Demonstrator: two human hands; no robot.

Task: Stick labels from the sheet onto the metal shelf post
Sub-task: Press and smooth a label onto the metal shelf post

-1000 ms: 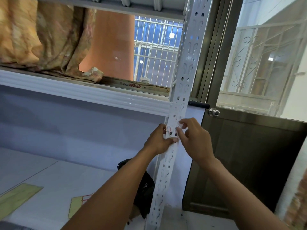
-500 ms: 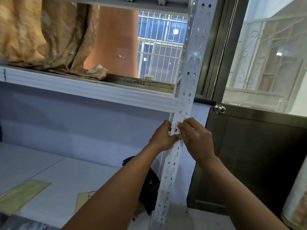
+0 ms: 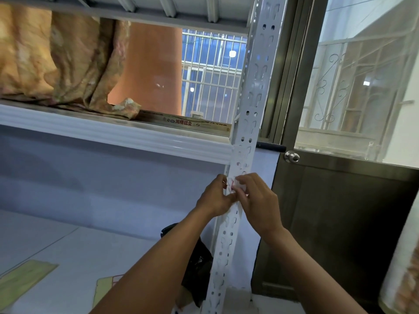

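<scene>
A white perforated metal shelf post (image 3: 251,114) runs from top to bottom through the middle of the view. Just below the shelf edge, both my hands meet on its front face. My left hand (image 3: 216,198) and my right hand (image 3: 256,200) pinch a small white label with red print (image 3: 233,184) against the post with their fingertips. Most of the label is hidden under my fingers. The label sheet is not visible.
A white shelf board (image 3: 113,134) holds a crumpled orange cloth (image 3: 56,62) and a flat printed box (image 3: 192,124). A dark bag (image 3: 197,264) lies behind the post low down. A dark door with a round knob (image 3: 292,157) stands at the right.
My fingertips have drawn closer together over the label on the post. The view has shifted slightly, with the post appearing further right than a second ago.
</scene>
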